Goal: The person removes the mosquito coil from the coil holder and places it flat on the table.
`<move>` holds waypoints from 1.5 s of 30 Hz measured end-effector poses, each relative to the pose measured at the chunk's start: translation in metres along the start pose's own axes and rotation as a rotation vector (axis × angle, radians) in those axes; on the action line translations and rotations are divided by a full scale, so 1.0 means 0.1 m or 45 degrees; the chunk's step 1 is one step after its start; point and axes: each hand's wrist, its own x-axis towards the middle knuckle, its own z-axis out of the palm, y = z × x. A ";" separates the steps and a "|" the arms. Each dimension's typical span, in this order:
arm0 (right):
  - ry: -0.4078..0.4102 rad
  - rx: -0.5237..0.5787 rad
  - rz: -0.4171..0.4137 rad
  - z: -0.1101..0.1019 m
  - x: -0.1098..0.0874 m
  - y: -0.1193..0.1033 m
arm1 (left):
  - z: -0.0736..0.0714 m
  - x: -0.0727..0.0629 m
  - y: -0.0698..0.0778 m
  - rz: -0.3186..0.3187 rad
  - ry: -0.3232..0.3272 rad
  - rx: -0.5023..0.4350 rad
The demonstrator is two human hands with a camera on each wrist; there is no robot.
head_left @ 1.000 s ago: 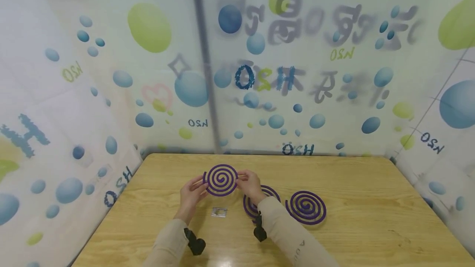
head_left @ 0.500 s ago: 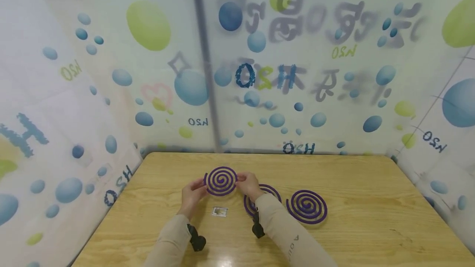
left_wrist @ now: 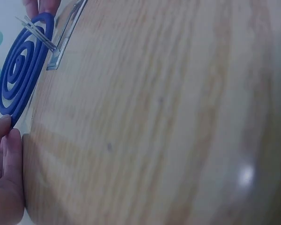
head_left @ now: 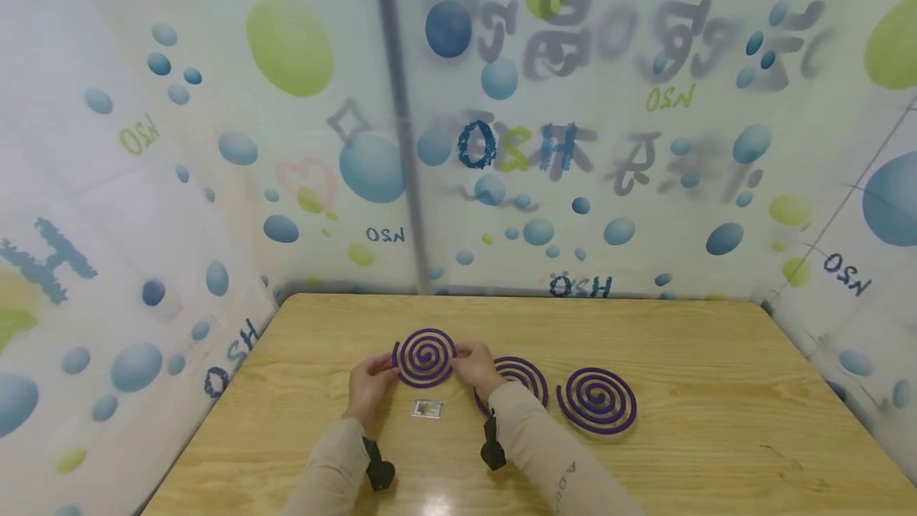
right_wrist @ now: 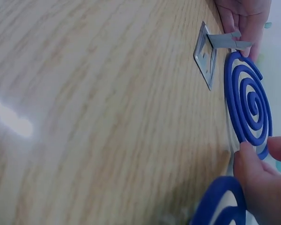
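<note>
A purple mosquito coil (head_left: 425,357), which looks blue in the wrist views, is held up between both hands, tilted with its flat face toward me. My left hand (head_left: 368,388) pinches its left edge between thumb and fingers. The opposite edge is pinched by my right hand (head_left: 475,369). Just on the near side of the coil, a small metal coil stand (head_left: 427,409) lies on the table. The stand's raised prong (right_wrist: 225,41) overlaps the coil's edge in the right wrist view.
Partly hidden behind my right hand and forearm, a second purple coil (head_left: 540,388) lies on the wooden table (head_left: 680,365). A third coil (head_left: 597,395) lies farther right. A patterned curtain (head_left: 630,253) stands behind the table.
Both hands have lowered the coil slightly, bringing it nearer the metal stand. Their pinch on its edges stays the same. The stand and the other coils keep their places.
</note>
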 end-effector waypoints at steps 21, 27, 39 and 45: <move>0.005 0.002 0.003 0.04 -0.07 -0.02 | 0.01 -0.03 -0.05 0.012 0.024 -0.105; -0.028 0.033 -0.003 0.01 -0.08 -0.05 | -0.01 -0.07 -0.04 0.026 -0.012 -0.061; -0.214 0.148 -0.093 -0.16 -0.15 -0.16 | -0.01 -0.12 0.18 0.064 -0.037 -0.057; -0.315 0.165 -0.132 -0.33 -0.24 -0.27 | 0.06 -0.21 0.37 0.162 -0.125 -0.086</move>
